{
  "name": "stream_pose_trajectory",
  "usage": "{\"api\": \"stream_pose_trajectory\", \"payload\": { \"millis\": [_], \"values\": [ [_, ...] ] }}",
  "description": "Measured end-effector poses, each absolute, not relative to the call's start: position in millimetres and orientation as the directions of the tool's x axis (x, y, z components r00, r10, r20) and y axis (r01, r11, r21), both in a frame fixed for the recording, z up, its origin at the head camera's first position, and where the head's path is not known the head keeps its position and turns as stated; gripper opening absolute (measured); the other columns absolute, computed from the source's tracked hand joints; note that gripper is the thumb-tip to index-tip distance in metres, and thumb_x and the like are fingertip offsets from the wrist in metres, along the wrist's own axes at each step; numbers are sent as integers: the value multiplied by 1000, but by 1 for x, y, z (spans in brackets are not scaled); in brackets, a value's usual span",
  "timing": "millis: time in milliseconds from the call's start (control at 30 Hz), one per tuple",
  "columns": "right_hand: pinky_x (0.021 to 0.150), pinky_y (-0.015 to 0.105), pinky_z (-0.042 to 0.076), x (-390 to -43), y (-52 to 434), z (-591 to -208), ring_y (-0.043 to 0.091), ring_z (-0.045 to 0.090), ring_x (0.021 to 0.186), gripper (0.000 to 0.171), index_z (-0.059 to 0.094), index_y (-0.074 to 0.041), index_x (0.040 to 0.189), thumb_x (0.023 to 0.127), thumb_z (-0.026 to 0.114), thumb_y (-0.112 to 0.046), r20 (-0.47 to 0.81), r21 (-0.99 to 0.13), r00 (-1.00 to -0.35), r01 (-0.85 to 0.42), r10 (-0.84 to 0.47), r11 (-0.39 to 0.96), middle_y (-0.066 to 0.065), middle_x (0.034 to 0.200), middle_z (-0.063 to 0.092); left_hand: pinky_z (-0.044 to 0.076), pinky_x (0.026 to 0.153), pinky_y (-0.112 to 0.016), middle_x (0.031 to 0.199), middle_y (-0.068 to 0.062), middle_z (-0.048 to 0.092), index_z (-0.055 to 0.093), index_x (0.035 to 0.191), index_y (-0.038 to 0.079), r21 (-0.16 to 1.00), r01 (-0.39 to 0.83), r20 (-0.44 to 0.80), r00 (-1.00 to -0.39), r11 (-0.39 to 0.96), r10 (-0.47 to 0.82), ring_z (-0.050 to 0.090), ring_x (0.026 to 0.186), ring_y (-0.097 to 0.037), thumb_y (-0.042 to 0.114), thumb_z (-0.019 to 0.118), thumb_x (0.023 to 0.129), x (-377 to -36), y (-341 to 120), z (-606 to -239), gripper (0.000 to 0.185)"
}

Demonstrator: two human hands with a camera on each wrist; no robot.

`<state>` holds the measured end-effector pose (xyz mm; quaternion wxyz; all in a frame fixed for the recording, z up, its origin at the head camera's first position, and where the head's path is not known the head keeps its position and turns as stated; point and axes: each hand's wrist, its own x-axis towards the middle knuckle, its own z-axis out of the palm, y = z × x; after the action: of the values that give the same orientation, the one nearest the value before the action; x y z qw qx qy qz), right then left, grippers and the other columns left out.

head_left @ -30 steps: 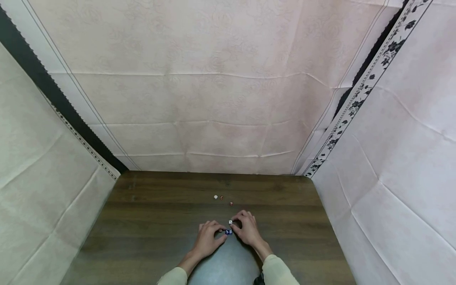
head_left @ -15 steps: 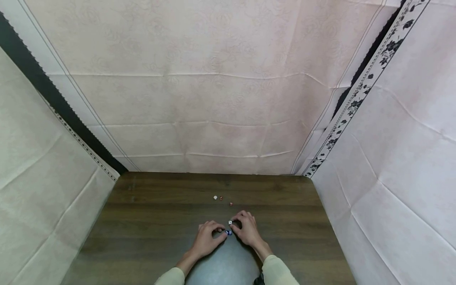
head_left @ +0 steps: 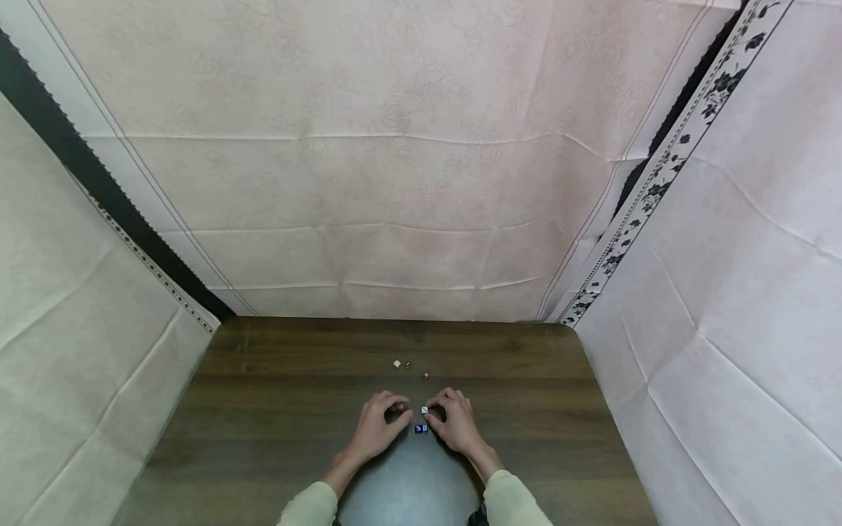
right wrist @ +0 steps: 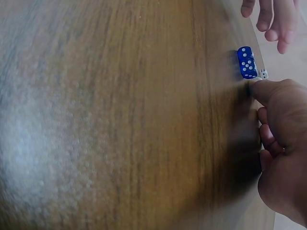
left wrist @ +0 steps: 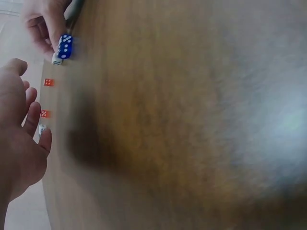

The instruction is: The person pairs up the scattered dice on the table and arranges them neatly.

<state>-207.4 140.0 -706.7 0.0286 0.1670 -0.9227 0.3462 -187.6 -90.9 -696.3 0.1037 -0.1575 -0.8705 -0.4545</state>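
Both hands rest low over the near middle of the desk (head_left: 276,409), facing each other. The left hand (head_left: 376,431) has its fingers loosely curled and grips nothing; in the left wrist view its fingers are relaxed and apart from the dice. The right hand (head_left: 455,424) has its fingers bent, with the fingertips at the small white die (head_left: 424,410); whether it pinches that die or only touches it I cannot tell. The blue die (head_left: 421,428) lies on the desk between the two hands, just near of the white die and touching it in the wrist views, with no finger on it. Half a second ago the left hand's fingertips reached the blue die; now that hand has drawn back to the left and slightly farther away, leaving the blue die bare, while the right hand has stayed where it was. Farther off lie three more small dice: a second white die (head_left: 397,364), a red die (head_left: 408,365) just right of it, and another red die (head_left: 426,375) a little nearer. The desk is dark wood grain with a pale glare patch at its near edge. Creased pale cloth (head_left: 408,183) hangs behind and on both sides, with a black flowered border (head_left: 664,175) at the right.
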Motion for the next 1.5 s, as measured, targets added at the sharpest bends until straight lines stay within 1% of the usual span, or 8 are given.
{"api": "stream_pose_trajectory", "payload": {
  "millis": [67,200,367,733,1033,1333,1500],
  "values": [
    [97,42,43,-208,140,-706,21,62,110,15,86,-17,113,99,89,-20,163,-629,-944,-323,-286,707,-1,115,72,56,90,-32,102,1,78,85,117,6,757,370,336,-927,539,164,70,95,-14,14,90,96,-192,-92,-695,23],
    [97,42,44,-208,139,-707,21,62,111,15,86,-17,113,99,89,-20,158,-632,-946,-316,-282,708,-1,115,72,55,93,-36,106,-1,79,85,119,7,752,352,338,-932,558,132,71,99,-17,14,91,96,-199,-95,-692,25],
    [97,42,43,-208,140,-708,21,62,111,15,86,-17,113,99,89,-20,166,-639,-944,-322,-284,698,-1,115,72,50,99,-47,115,-5,79,84,124,8,737,309,316,-944,601,98,70,108,-24,17,90,97,-207,-98,-690,29],
    [98,41,43,-209,141,-709,19,60,110,15,85,-18,114,100,89,-21,159,-647,-946,-316,-282,694,-2,115,71,47,105,-55,128,-12,77,83,129,8,739,237,260,-964,631,58,69,120,-34,21,89,99,-228,-107,-684,33],
    [99,43,43,-209,141,-708,19,61,110,13,85,-18,113,100,89,-20,160,-659,-944,-319,-287,682,-2,115,71,50,107,-61,127,-13,77,83,128,9,713,213,263,-964,668,27,71,118,-36,19,87,100,-242,-110,-689,30],
    [97,40,41,-209,142,-709,18,60,109,13,85,-20,112,100,89,-22,164,-653,-945,-319,-283,687,-3,114,70,51,107,-61,131,-16,76,82,130,7,694,160,227,-974,701,-2,71,122,-38,20,86,102,-255,-102,-687,31],
    [96,39,41,-209,141,-711,18,60,109,13,85,-20,111,99,89,-22,175,-650,-944,-325,-281,687,-3,113,71,52,105,-63,131,-16,77,82,127,7,688,136,211,-977,713,-17,71,122,-40,18,86,101,-262,-98,-685,28]
  ]
}}
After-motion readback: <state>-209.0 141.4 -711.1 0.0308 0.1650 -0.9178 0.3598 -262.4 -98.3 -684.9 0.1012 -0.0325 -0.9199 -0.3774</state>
